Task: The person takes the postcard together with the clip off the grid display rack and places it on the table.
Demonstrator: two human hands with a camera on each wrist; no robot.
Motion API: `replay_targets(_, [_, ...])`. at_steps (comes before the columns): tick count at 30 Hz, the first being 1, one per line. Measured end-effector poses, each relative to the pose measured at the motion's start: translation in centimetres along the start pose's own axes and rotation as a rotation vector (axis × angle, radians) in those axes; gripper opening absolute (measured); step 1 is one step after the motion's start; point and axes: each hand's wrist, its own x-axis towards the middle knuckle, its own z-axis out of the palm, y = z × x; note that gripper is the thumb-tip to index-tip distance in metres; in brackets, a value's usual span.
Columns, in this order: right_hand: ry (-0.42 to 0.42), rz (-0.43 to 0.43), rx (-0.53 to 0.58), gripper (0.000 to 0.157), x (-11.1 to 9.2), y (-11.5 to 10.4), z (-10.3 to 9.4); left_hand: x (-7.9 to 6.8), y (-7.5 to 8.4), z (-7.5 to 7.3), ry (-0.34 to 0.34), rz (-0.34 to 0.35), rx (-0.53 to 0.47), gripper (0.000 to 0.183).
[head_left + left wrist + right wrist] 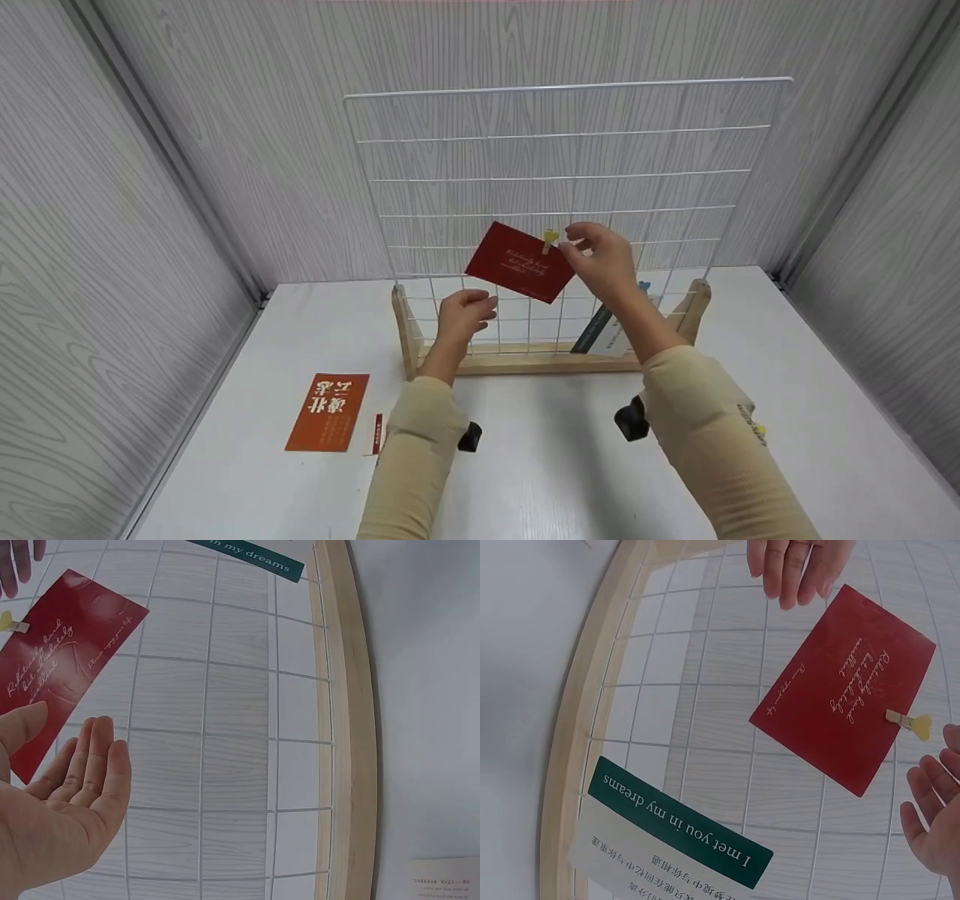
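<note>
A red card (517, 270) with white handwriting hangs tilted on the white wire grid (568, 87). A small wooden clothespin with a yellow heart (921, 727) grips its upper edge. My right hand (606, 259) is beside the clothespin; the right wrist view shows its fingers (926, 795) apart from pin and card, holding nothing. Below the card's lower left side is my left hand (461, 319), palm turned up and fingers loosely bent. In the left wrist view its thumb (26, 724) overlaps the card; the other views show a gap.
A green-and-white card (679, 821) hangs low on the grid's right side, partly behind my right arm. The grid stands in a wooden base (532, 365). On the table lie an orange card (328, 412) and, partly behind my left sleeve, a red-and-white one (377, 433).
</note>
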Motion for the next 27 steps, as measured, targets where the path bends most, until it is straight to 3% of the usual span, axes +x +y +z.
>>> replay_targets(6, [-0.017, 0.02, -0.002, 0.026, -0.2, -0.2, 0.8, -0.2, -0.3, 0.6, 0.01, -0.008, -0.021, 0.028])
replay_targets(13, [0.003, 0.003, -0.089, 0.033, -0.2, -0.7, 1.5, -0.2, -0.4, 1.4, 0.026, 0.0, -0.031, 0.031])
replay_targets(27, [-0.066, 0.067, -0.147, 0.037, -0.1, -0.8, 2.4, 0.4, -1.2, 2.9, 0.014, 0.005, -0.086, 0.034])
